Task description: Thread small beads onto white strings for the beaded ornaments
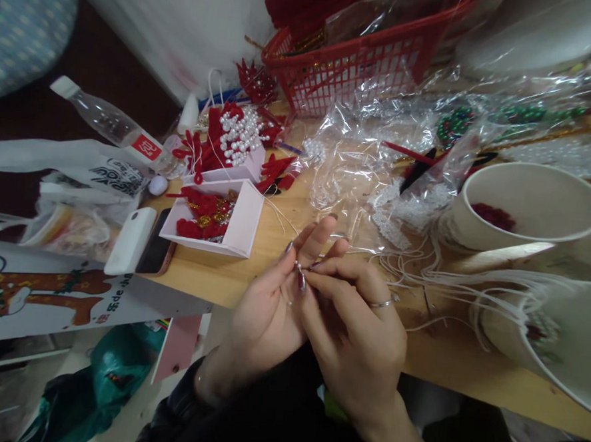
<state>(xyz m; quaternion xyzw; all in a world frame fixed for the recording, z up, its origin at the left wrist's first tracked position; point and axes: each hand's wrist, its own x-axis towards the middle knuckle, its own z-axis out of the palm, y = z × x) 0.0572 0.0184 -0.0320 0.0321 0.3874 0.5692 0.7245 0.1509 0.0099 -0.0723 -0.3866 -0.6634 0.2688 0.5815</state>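
Note:
My left hand (270, 306) is turned palm up above the wooden table's front edge, its thumb and forefinger closed on a short row of small white beads (298, 268). Against the same beads, my right hand (363, 312), with a ring on one finger, pinches with thumb and fingertips. Any thread or wire through the beads is too fine to make out. Left of the hands, a small white box (245, 224) holds red fuzzy pieces (202, 228) with gold trim. Behind it stands a cluster of white pearl beads (241, 134).
White paper cups (538, 189) stand at the right, one holding dark red beads, with white cords (452, 277) trailing nearby. Clear plastic bags (359, 158) and a red basket (355, 71) fill the back. A phone (156, 252), white power bank (131, 241) and plastic bottle (116, 127) lie left.

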